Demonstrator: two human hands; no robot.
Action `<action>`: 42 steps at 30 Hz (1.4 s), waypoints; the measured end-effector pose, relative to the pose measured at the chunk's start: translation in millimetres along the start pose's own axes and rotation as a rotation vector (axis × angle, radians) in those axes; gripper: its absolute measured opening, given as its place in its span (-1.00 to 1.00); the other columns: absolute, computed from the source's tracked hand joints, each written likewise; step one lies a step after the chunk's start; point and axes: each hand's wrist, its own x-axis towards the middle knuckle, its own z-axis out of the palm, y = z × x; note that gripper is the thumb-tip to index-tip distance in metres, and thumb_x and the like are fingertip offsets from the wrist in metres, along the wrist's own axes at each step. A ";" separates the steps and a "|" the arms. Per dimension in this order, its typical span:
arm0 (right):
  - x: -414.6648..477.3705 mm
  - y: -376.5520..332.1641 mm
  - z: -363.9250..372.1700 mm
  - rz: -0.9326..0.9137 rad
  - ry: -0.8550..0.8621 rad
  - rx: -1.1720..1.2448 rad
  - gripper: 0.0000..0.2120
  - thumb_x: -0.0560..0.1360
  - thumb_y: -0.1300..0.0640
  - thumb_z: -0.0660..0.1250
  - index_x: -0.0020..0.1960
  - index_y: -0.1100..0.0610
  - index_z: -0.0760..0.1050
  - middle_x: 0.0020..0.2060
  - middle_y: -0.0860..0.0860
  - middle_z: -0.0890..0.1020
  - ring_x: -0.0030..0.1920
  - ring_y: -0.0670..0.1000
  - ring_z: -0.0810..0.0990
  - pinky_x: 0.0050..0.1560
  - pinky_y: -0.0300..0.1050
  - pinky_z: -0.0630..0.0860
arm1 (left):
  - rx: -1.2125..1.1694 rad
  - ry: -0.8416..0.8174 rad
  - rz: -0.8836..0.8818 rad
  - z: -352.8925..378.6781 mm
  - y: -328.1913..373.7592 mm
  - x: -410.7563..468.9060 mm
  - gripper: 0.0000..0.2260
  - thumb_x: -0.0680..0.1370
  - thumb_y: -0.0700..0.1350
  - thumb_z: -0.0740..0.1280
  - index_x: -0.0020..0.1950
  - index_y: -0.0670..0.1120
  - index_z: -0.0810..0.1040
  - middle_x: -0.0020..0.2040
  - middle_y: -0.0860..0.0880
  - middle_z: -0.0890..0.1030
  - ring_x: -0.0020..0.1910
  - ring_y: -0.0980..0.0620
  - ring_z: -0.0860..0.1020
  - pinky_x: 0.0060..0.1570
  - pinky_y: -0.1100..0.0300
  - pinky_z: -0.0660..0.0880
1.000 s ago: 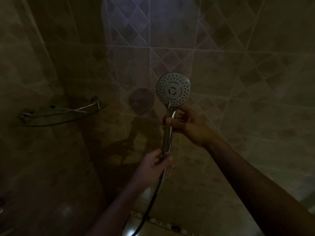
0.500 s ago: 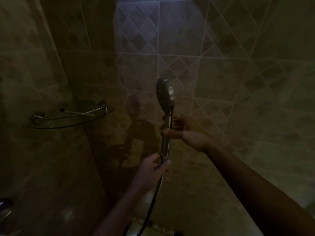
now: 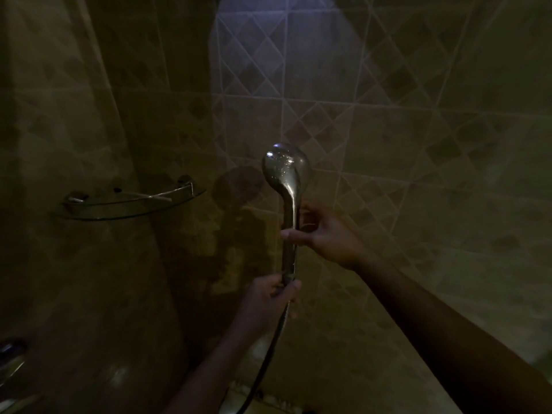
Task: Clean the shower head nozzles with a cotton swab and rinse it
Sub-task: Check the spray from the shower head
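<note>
Right hand clasped the handle mid-length, left hand gripped its base by the hose, shower head upright above, turned from nozzles-forward a second before to chrome back showing, glass shelf to the left held a thin stick.

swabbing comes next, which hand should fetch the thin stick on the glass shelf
Left hand: nearer the glass shelf and thin stick, holding only the handle's end; the right hand grips the shower head mid-handle, probably enough alone.

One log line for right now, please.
shower head upright, back toward camera, nozzles hidden | left hand grips bottom of handle | right hand grips handle's middle
</note>
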 end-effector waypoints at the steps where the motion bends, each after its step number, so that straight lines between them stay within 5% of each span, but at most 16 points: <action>1: 0.0 -0.3 1.5 -0.009 0.019 -0.043 -0.65 0.40 0.14 0.55 0.13 0.10 0.52 -0.07 0.06 0.68 -0.07 0.00 0.69 0.01 -0.09 0.62 | 0.000 0.012 0.003 0.7 0.1 -1.1 -0.89 0.56 -0.04 0.36 -0.01 -0.05 0.63 -0.18 -0.10 0.71 -0.25 -0.03 0.70 -0.17 0.02 0.66; 5: -3.3 -0.7 6.1 -0.053 0.034 -0.120 -0.74 0.42 0.01 0.53 -0.01 0.05 0.51 -0.30 -0.12 0.64 -0.26 -0.18 0.60 -0.21 -0.17 0.56 | 0.001 0.052 0.024 0.6 3.2 -5.4 -0.87 0.56 -0.07 0.37 -0.06 -0.12 0.64 -0.20 -0.16 0.70 -0.26 -0.06 0.68 -0.24 0.07 0.61; 8: -4.7 0.0 3.9 -0.027 -0.027 0.009 -0.77 0.53 0.18 0.42 0.15 0.23 0.53 0.05 0.20 0.67 0.05 0.09 0.68 0.12 0.06 0.60 | -0.011 0.076 0.037 -2.2 3.9 -7.3 -0.89 0.56 -0.08 0.37 -0.07 -0.10 0.63 -0.21 -0.14 0.70 -0.30 0.01 0.67 -0.28 0.12 0.61; 10: -5.1 -0.6 2.6 0.006 -0.084 0.075 -0.72 0.53 0.33 0.36 0.23 0.23 0.50 0.17 0.24 0.63 0.19 0.13 0.64 0.24 0.05 0.57 | -0.001 0.088 0.049 -3.2 4.1 -9.2 -0.87 0.56 -0.06 0.37 -0.08 -0.10 0.64 -0.25 -0.11 0.69 -0.32 0.03 0.66 -0.30 0.16 0.60; 14: -6.5 -4.0 7.3 0.011 -0.059 0.015 -0.74 0.48 0.27 0.45 0.14 0.09 0.53 -0.01 0.13 0.66 -0.01 -0.04 0.68 0.05 -0.11 0.62 | -0.001 0.101 0.036 -4.1 2.3 -12.8 -0.87 0.56 -0.07 0.37 -0.12 -0.11 0.63 -0.28 -0.09 0.68 -0.34 0.03 0.66 -0.30 0.15 0.59; 20: -6.0 -3.2 13.3 -0.003 -0.068 -0.046 -0.68 0.48 0.15 0.47 0.20 0.15 0.52 0.06 0.30 0.60 0.08 0.25 0.61 0.11 0.21 0.58 | -0.005 0.102 0.044 -8.6 4.2 -16.4 -0.85 0.57 -0.09 0.36 -0.09 -0.16 0.62 -0.23 -0.18 0.68 -0.33 0.00 0.66 -0.33 0.20 0.58; 24: -4.6 -5.3 9.0 0.024 -0.136 0.024 -0.66 0.53 0.30 0.38 0.28 0.15 0.48 0.19 0.19 0.62 0.20 0.11 0.62 0.25 0.05 0.57 | -0.059 0.099 0.037 -10.1 2.2 -13.4 -0.88 0.56 -0.08 0.37 -0.09 -0.12 0.62 -0.25 -0.17 0.68 -0.34 -0.03 0.66 -0.29 0.10 0.60; 31: -3.4 -3.6 15.3 -0.069 -0.065 -0.138 -0.53 0.43 0.08 0.53 0.29 0.01 0.47 -0.02 0.22 0.63 -0.04 0.21 0.64 -0.07 0.10 0.63 | -0.034 0.122 0.059 -11.8 -4.4 -13.9 -0.90 0.54 -0.09 0.40 -0.13 -0.10 0.62 -0.24 -0.18 0.69 -0.34 -0.01 0.66 -0.33 0.16 0.59; 34: -4.0 -2.8 16.3 -0.028 -0.147 0.003 -0.57 0.48 0.22 0.46 0.31 0.12 0.46 0.12 0.21 0.62 0.12 0.11 0.65 0.16 0.10 0.62 | -0.067 0.128 0.055 -13.3 -3.7 -14.5 -0.89 0.54 -0.11 0.40 -0.08 -0.14 0.64 -0.29 -0.11 0.68 -0.35 0.05 0.65 -0.37 0.22 0.56; 37: -2.2 -1.0 15.4 0.007 -0.164 0.076 -0.56 0.47 0.30 0.45 0.30 0.11 0.46 0.15 0.10 0.65 0.19 0.06 0.64 0.26 0.14 0.56 | -0.064 0.119 0.064 -16.3 -3.0 -13.3 -0.89 0.54 -0.10 0.40 -0.13 -0.12 0.63 -0.31 -0.07 0.67 -0.36 -0.01 0.66 -0.30 0.04 0.62; 42: -2.1 -3.2 23.1 -0.058 -0.044 -0.129 -0.44 0.40 0.00 0.54 0.35 -0.10 0.44 0.11 -0.07 0.61 0.08 -0.01 0.64 0.11 0.10 0.63 | -0.060 0.107 0.067 -17.8 -2.7 -13.3 -0.91 0.54 -0.11 0.40 -0.13 -0.11 0.62 -0.28 -0.12 0.69 -0.35 -0.07 0.66 -0.26 -0.09 0.62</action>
